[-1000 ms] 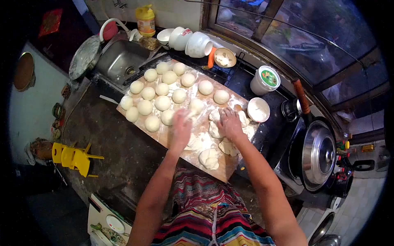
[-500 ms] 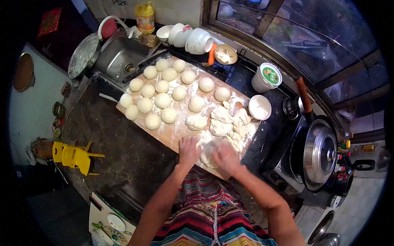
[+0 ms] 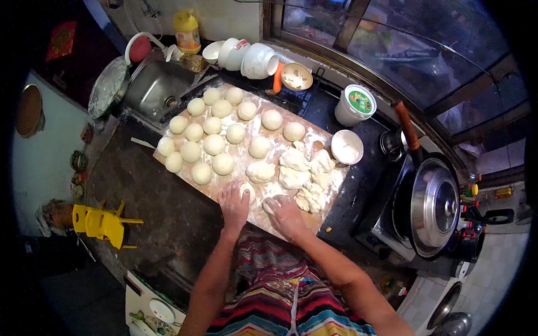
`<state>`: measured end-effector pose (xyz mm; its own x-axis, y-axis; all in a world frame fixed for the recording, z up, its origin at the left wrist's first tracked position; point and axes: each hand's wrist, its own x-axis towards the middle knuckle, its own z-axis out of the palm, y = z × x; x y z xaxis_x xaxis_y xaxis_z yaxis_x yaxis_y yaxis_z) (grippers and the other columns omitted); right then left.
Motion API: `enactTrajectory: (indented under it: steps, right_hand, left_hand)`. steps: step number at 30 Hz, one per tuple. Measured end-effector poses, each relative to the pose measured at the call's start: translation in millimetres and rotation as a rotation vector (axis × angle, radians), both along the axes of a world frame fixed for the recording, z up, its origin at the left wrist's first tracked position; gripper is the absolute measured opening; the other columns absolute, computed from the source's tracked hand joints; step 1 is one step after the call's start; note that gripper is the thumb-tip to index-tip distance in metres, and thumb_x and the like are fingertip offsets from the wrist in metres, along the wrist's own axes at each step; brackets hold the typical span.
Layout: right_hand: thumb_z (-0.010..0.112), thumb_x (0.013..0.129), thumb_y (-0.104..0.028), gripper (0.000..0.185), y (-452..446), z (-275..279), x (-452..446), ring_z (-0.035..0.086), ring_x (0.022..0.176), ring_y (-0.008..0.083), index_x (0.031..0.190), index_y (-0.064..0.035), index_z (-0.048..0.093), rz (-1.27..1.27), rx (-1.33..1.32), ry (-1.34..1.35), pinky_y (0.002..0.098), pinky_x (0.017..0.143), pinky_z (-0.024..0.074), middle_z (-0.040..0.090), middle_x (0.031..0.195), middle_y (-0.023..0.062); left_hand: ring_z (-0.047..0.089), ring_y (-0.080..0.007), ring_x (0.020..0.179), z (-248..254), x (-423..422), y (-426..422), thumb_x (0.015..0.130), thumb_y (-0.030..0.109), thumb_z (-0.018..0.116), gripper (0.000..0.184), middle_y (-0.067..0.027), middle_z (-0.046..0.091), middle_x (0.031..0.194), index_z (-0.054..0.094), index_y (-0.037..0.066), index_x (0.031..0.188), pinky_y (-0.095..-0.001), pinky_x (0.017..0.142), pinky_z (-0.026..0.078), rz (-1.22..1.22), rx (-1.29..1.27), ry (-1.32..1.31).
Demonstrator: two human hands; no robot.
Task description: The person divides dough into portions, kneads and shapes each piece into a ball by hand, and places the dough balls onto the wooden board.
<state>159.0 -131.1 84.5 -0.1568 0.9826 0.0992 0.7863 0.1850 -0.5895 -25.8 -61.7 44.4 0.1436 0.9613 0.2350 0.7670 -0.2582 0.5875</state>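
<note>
My left hand (image 3: 233, 208) is at the near edge of a floured wooden board (image 3: 330, 213). Its thumb presses on a pale piece of dough (image 3: 250, 191), with the fingers along the left side. To its right, my right hand (image 3: 286, 215) has curled fingers around a smaller bit of dough (image 3: 270, 205), partly hidden. Beyond the hands lies a flattened dough lump (image 3: 260, 172). Several rough dough chunks (image 3: 294, 169) are heaped at the board's right. Rounded dough balls (image 3: 214, 144) cover the left and far parts.
A white bowl of flour (image 3: 347, 147) stands by the board's right edge. Behind it is a lidded tub (image 3: 355, 105). A lidded wok (image 3: 435, 207) sits at the right. A metal sink (image 3: 154, 89) adjoins the far left corner, near stacked bowls (image 3: 259, 61).
My hands have moved apart, the left one going left onto a dough piece. The right hand, blurred before, now shows curled fingers. The whole view has shifted slightly.
</note>
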Motion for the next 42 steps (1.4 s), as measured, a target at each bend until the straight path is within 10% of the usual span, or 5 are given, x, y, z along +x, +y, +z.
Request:
enactTrajectory:
  steps: [4, 11, 25, 29, 42]
  right_hand:
    - [0.057, 0.091, -0.018, 0.030, -5, 32, -1, 0.062, 0.087, 0.0264, 0.119, -0.0057, 0.053, -0.604, -0.432, 0.883, 0.0349, 0.072, 0.0525, 0.060, 0.106, 0.0164]
    - [0.052, 0.097, -0.039, 0.055, -3, 70, 31, 0.059, 0.100, 0.0246, 0.135, -0.0018, 0.037, -0.371, -0.907, 1.877, 0.0396, 0.084, 0.0530, 0.053, 0.122, 0.0109]
    - [0.068, 0.084, -0.020, 0.033, -28, 42, 42, 0.062, 0.074, 0.0140, 0.112, -0.0027, 0.063, -0.415, -0.630, 0.627, 0.0268, 0.066, 0.0497, 0.065, 0.081, 0.0073]
    - [0.066, 0.083, -0.005, 0.025, -40, 53, 55, 0.054, 0.053, 0.0084, 0.106, -0.0008, 0.058, -0.607, -0.703, 1.538, 0.0233, 0.048, 0.0447, 0.061, 0.078, 0.0015]
    - [0.060, 0.086, -0.005, 0.018, -60, 75, 129, 0.054, 0.069, 0.0113, 0.102, -0.0058, 0.053, -0.781, 0.009, 2.012, 0.0216, 0.056, 0.0470, 0.060, 0.093, 0.0071]
  left_hand:
    - [0.045, -0.0420, 0.119, 26, 10, -14, 0.080, 0.025, 0.068, 0.055, -0.0233, 0.049, 0.128, 0.051, -0.001, 0.125, -0.0495, 0.101, 0.034, 0.114, 0.116, 0.042]
    - [0.053, -0.0339, 0.114, 70, 71, -37, 0.073, 0.028, 0.079, 0.055, -0.0213, 0.059, 0.118, 0.059, 0.002, 0.116, -0.0435, 0.094, 0.044, -0.371, -0.167, -0.283]
    - [0.060, -0.0115, 0.093, 79, 61, -26, 0.083, 0.016, 0.073, 0.040, -0.0061, 0.066, 0.102, 0.059, -0.003, 0.117, -0.0264, 0.082, 0.049, -0.429, -1.051, -0.886]
    - [0.062, -0.0102, 0.086, 85, 55, -35, 0.082, 0.011, 0.071, 0.030, -0.0062, 0.068, 0.096, 0.064, -0.003, 0.108, -0.0254, 0.075, 0.051, -0.383, -1.079, -0.807]
    - [0.065, -0.0191, 0.073, 98, 28, -28, 0.075, 0.005, 0.061, 0.020, -0.0108, 0.067, 0.082, 0.064, -0.001, 0.093, -0.0312, 0.068, 0.051, 0.149, -0.378, -0.573]
